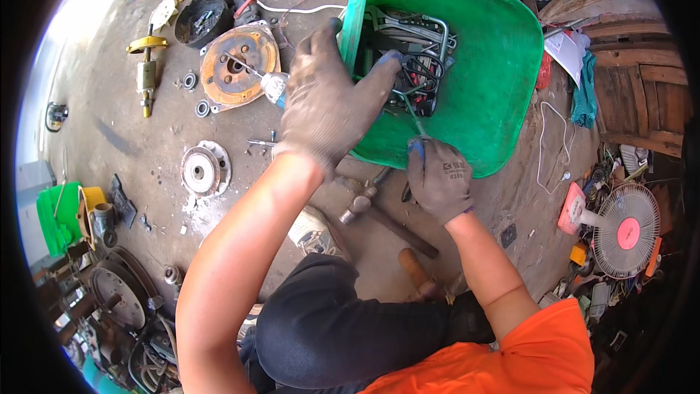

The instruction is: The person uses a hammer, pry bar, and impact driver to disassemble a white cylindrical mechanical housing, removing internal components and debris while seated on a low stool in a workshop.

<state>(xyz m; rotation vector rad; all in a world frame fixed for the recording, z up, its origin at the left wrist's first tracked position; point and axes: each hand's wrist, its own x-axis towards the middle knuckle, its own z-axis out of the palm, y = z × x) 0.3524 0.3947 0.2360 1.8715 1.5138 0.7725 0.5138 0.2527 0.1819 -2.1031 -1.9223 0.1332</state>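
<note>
A large green plastic bin (496,95) is tipped so that its mouth faces me. My left hand (317,102), in a grey-brown work glove, grips its left rim, with the thumb inside the mouth. Heaped in the bin are several metal hand tools (441,36) and dark cables. My right hand (440,179), gloved alike, is closed around the near end of a slim metal rod-like tool (415,117). The rod's far end reaches in among the tools, and its exact kind is unclear. Partly behind my left hand lies a power drill (274,87) with a long bit.
Left of the bin are a rusty round flange plate (237,69), a motor rotor (146,76), a black bowl (203,20) and bearings (189,80). A pale disc (202,171) lies nearer. By my shoe (313,230) is a hammer (394,226). A fan (625,232) stands at right.
</note>
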